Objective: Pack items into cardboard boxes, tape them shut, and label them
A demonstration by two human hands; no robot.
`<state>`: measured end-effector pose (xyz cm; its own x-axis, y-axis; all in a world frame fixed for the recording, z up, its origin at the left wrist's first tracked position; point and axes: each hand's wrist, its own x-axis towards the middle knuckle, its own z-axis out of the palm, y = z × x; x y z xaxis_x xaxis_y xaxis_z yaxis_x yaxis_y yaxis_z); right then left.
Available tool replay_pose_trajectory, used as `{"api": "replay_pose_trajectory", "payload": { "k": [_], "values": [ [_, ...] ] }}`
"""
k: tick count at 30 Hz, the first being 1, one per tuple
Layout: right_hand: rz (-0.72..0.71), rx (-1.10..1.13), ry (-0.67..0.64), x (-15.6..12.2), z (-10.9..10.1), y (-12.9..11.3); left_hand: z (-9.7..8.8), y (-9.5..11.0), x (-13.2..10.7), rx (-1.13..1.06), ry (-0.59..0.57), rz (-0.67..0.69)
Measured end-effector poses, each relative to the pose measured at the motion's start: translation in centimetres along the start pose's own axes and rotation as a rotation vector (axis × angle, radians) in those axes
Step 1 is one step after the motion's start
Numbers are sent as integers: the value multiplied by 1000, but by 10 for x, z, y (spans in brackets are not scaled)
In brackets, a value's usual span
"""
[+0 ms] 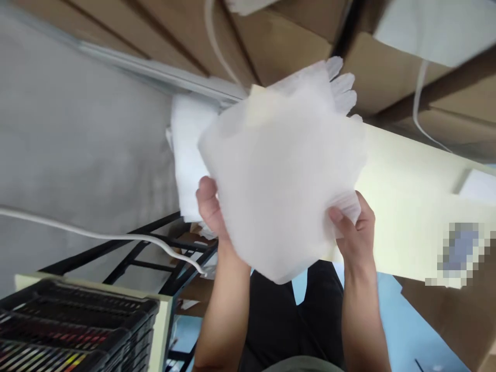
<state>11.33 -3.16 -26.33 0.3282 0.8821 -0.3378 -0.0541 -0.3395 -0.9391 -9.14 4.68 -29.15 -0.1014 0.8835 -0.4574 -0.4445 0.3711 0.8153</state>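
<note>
Both hands hold a thin white foam-like packing sheet [279, 186], slightly blurred, up over the pale yellow table [403, 206]. My left hand [211, 206] grips its left edge; the thumb side shows and the other fingers are hidden behind the sheet. On the lower right, my right hand [354, 222] pinches a folded, creased corner, thumb in front. Past the sheet's upper right edge, several white rounded strips [343, 85] stick out; whether they belong to it I cannot tell. A stack of white sheets [189, 155] lies behind and left of my left hand.
Cardboard boxes [287, 46] line the far side behind dark bars. A black crate [77, 320] with coloured thin items stands lower left. A white cable [96, 235] crosses in front of the grey wall [85, 139]. At the right, a white object [480, 186] lies on the table.
</note>
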Motion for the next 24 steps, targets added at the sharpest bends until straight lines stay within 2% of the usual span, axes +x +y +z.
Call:
{"api": "replay_pose_trajectory", "payload": {
  "k": [3, 6, 9, 12, 14, 17, 21, 24],
  "values": [
    [20, -84, 204, -11, -72, 7, 66, -37, -15, -7, -123, -118],
    [56, -211, 402, -19, -136, 17, 113, -80, -30, 152, -328, -227],
    [135, -286, 508, -27, -185, 29, 140, -121, -46, 382, -461, -166],
    [207, -324, 490, -38, -220, 44, 154, -154, -64, 655, -429, -36],
    [229, -360, 462, -46, -233, 56, 159, -172, -73, 856, -362, 58],
    [242, -439, 463, -58, -242, 74, 164, -190, -80, 1058, -298, 196],
    [213, -575, 470, -69, -237, 93, 170, -202, -79, 1080, -264, 334],
    [188, -663, 480, -71, -230, 101, 173, -201, -82, 1015, -161, 421]
  ]
}}
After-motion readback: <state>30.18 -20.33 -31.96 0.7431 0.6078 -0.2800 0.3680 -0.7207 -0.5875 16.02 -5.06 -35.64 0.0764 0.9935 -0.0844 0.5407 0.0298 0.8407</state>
